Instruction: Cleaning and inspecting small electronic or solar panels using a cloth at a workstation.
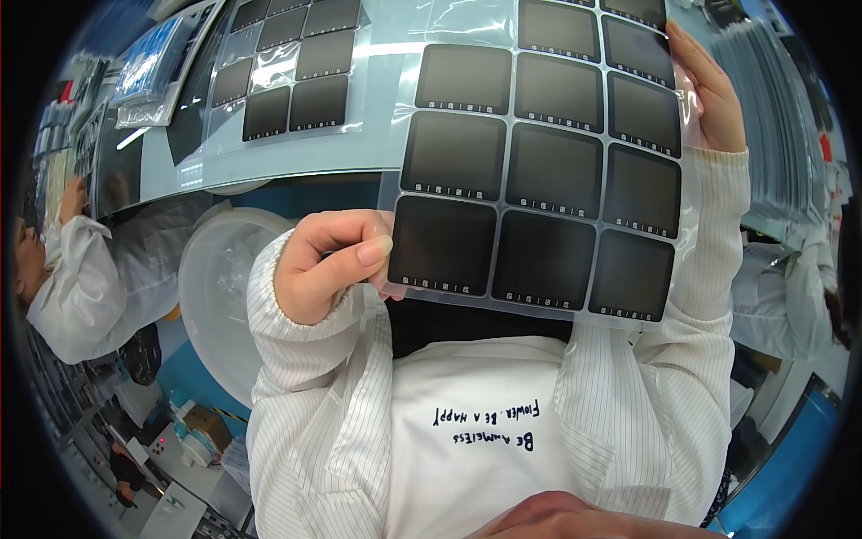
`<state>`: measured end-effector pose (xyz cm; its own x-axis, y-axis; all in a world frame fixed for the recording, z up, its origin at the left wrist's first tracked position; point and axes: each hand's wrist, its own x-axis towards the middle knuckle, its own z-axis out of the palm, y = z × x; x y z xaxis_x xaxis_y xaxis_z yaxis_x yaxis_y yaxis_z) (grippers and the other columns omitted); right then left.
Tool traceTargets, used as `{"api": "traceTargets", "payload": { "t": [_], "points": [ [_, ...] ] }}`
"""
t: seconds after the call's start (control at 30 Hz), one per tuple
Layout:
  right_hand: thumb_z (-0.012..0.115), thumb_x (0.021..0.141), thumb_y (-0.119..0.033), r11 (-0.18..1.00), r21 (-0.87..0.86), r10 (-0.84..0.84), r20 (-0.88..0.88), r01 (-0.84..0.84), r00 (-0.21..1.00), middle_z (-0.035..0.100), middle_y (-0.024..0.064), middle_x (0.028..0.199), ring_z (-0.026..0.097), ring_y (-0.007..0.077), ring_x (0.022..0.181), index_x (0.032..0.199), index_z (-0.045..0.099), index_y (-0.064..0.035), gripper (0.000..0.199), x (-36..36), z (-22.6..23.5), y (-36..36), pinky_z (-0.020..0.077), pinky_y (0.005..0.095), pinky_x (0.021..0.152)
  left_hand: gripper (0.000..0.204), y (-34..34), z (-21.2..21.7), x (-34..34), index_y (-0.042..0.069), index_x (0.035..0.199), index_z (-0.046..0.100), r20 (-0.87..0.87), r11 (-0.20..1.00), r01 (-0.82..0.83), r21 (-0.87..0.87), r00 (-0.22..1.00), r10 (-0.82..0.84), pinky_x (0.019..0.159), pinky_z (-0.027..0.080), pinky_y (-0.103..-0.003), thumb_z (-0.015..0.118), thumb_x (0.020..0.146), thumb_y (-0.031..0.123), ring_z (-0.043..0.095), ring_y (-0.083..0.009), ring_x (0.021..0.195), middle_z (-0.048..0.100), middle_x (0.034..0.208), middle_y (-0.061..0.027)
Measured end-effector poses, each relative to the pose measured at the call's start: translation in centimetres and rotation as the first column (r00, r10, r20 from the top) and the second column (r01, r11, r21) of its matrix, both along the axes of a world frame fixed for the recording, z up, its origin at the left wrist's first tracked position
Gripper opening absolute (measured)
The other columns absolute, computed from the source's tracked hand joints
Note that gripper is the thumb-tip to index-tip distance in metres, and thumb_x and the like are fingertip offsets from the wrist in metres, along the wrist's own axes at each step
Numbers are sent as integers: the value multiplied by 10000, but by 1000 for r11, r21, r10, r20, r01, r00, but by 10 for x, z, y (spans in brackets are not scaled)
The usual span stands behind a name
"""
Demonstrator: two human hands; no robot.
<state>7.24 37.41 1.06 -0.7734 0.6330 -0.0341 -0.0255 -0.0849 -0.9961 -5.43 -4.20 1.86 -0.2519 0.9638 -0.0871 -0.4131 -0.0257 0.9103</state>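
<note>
A clear plastic sheet (505, 180) carrying rows of dark, rounded rectangular panels is held up in front of my chest. Each panel has a strip of small white marks along its lower edge. At the sheet's lower left corner, my left hand (328, 260) pinches the edge, thumb on top and fingers mostly behind. My right hand (714, 99) grips the far right edge, its fingers partly hidden by the sheet. A similar sheet of dark panels (318, 101) lies flat on the glass-topped table (377, 148), to the left of the held one.
Blue-and-white plastic-wrapped packs (148, 63) lie at the table's far left. A large translucent white tub (202, 296) stands below the table edge. Stacked clear sheets (772, 117) rise at the right. Co-workers in white sit at the left (81, 278) and right (777, 301).
</note>
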Motion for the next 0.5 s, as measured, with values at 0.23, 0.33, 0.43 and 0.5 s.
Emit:
{"api": "traceTargets", "payload": {
  "t": [0.23, 0.33, 0.43, 0.5],
  "points": [
    [495, 980, -140, 999, 14, -44, -46, 44, 998, 610, 87, 1234, 606, 127, 1087, 1307, 522, -6, 354, -10, 5, -25, 479, 172, 880, 271, -7, -2, -4, 34, 709, 529, 35, 999, 32, -1, 999, -32, 620, 452, -269, 485, 942, 165, 538, -130, 632, 583, 718, -77],
    [505, 976, -173, 886, -381, 226, -142, -264, 964, 634, 12, 627, 477, 38, 357, 980, 615, 1, 206, -8, 30, -46, 372, 159, 329, 266, -6, 4, -8, 31, 703, 528, 50, 998, 52, -19, 997, -51, 621, 446, -271, 478, 937, 147, 540, -133, 637, 589, 723, -79],
    [507, 972, -168, 859, -373, 293, -206, -351, 934, 669, 45, 709, 576, 78, 454, 1019, 622, 19, 224, -13, 31, -54, 469, 195, 417, 265, -12, 6, -12, 29, 690, 525, 45, 998, 44, -33, 998, -43, 626, 447, -270, 468, 930, 125, 540, -131, 648, 594, 724, -80],
    [517, 964, -150, 918, -393, 23, -91, -57, 996, 694, 88, 829, 661, 134, 612, 1064, 623, 27, 229, -25, 37, -77, 544, 246, 551, 259, -18, 5, -15, 25, 680, 526, -6, 997, 59, -50, 998, -60, 632, 449, -271, 468, 919, 108, 549, -136, 657, 599, 721, -78]
  ]
}}
